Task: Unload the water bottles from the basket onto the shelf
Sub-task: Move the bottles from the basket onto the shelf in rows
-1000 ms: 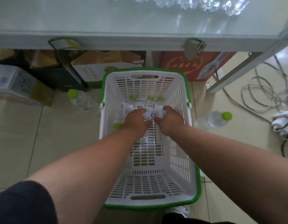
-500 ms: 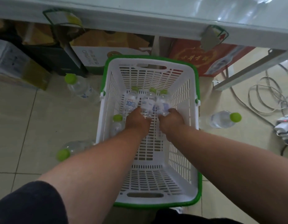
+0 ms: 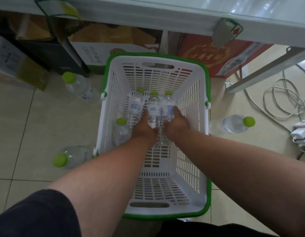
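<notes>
A white basket (image 3: 191, 103) with a green rim stands on the floor below me. Inside it three clear water bottles with green caps lie side by side: left (image 3: 135, 105), middle (image 3: 153, 108) and right (image 3: 168, 106). Another bottle (image 3: 121, 130) lies by the basket's left wall. My left hand (image 3: 143, 129) is closed around the lower ends of the left and middle bottles. My right hand (image 3: 177, 124) grips the right bottle, thumb on its label. The pale shelf (image 3: 182, 12) runs across the top of the view.
Three more bottles lie on the tiled floor: far left (image 3: 80, 86), near left (image 3: 71, 157) and to the right (image 3: 234, 124). Cardboard boxes (image 3: 97, 52) and a red box (image 3: 208, 53) sit under the shelf. Cables (image 3: 276, 100) and a white plug block (image 3: 302, 134) lie right.
The view has tilted down, so the shelf top slid out of sight and a near-left floor bottle appeared. Both hands stay on the bottles, which show more beyond the fingers.
</notes>
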